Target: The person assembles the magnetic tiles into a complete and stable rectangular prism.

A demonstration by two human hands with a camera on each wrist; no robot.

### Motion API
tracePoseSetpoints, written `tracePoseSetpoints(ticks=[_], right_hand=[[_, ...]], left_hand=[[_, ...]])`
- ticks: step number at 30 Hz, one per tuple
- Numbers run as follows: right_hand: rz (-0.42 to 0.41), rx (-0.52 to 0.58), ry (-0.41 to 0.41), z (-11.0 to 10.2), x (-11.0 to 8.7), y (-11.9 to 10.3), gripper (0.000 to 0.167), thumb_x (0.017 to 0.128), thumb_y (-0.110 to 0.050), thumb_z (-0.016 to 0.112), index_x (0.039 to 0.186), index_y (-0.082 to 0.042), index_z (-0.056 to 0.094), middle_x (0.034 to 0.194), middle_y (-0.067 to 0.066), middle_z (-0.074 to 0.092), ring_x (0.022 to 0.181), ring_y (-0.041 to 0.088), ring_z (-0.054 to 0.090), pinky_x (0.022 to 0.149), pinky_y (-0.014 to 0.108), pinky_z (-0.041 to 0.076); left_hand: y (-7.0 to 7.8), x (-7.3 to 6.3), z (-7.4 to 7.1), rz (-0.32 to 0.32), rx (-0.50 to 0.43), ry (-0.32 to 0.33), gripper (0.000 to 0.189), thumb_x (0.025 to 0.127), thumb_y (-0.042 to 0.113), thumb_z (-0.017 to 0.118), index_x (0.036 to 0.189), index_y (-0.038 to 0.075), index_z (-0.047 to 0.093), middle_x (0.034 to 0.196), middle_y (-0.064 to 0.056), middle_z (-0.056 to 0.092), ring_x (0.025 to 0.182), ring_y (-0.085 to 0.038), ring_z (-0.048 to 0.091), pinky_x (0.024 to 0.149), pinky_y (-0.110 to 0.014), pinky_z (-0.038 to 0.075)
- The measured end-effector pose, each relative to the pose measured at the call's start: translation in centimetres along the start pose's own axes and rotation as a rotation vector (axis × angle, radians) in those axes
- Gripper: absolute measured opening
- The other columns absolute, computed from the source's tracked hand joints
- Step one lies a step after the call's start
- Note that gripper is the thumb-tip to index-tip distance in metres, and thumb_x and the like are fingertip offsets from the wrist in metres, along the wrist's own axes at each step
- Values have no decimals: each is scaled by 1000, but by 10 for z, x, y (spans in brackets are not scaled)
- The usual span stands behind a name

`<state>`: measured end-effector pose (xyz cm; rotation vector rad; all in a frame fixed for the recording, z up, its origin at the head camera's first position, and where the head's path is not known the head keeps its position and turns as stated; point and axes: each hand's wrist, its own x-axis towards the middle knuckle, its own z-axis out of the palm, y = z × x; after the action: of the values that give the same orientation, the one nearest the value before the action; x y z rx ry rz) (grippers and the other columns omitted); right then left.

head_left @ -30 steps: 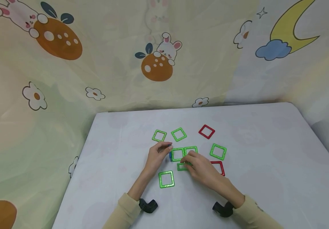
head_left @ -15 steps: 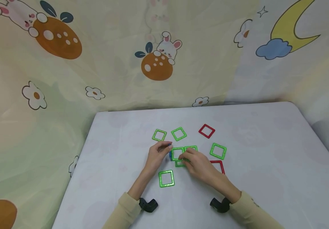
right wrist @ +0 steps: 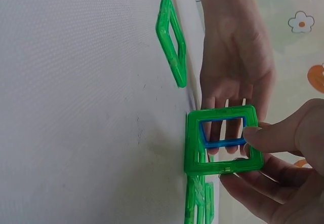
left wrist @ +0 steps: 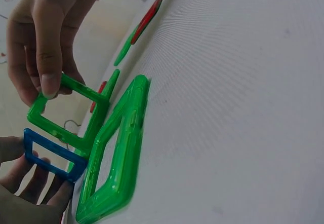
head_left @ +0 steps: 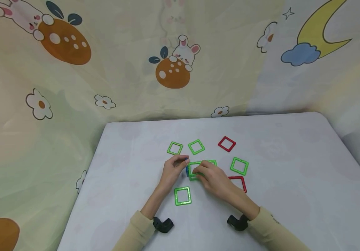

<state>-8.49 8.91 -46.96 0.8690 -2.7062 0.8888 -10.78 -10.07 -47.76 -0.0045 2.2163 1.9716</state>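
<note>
My left hand (head_left: 172, 170) holds a blue square magnetic tile (left wrist: 55, 149) upright at the left end of two green tiles lying flat side by side. One flat green tile (head_left: 194, 163) shows between the hands; the other is partly covered by my right hand (head_left: 214, 177). That hand pinches a green square magnetic tile (right wrist: 192, 145) by its upper edge, thumb on one face and fingers on the other. The pinched tile stands upright along the near side of the flat pair, its lower edge close to them. In the left wrist view its end is right near the blue tile.
Loose green tiles lie near the front (head_left: 182, 203), with two more at the back and another green tile (head_left: 246, 168) at the right. A red tile (head_left: 221, 140) lies behind, and a second red tile (head_left: 243, 184) is partly under the right forearm. Black wrist mounts (head_left: 163, 225) sit at both cuffs.
My right hand has moved left and slightly away from me, bringing the pinched green tile up to the near edge of the flat pair. The left hand and blue tile stay in place.
</note>
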Motion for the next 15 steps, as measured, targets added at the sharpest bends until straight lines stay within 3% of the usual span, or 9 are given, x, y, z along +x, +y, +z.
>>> tracePoseSetpoints(ticks=[10, 15], right_hand=[[-5, -16, 9, 2, 4, 1, 16, 86, -3, 81, 100, -12, 77, 92, -1, 63, 77, 10, 59, 67, 23, 52], [-14, -20, 7, 4, 5, 1, 15, 87, -3, 80, 100, -11, 77, 92, -1, 63, 77, 10, 59, 67, 23, 52]], left_hand=[[1, 0, 0, -6, -1, -5, 35, 101, 14, 66, 130, -5, 63, 136, -22, 63, 133, -32, 58, 113, -51, 45], [-16, 9, -2, -9, 2, -5, 35, 100, 15, 67, 129, -3, 64, 136, -20, 64, 132, -31, 59, 112, -50, 46]])
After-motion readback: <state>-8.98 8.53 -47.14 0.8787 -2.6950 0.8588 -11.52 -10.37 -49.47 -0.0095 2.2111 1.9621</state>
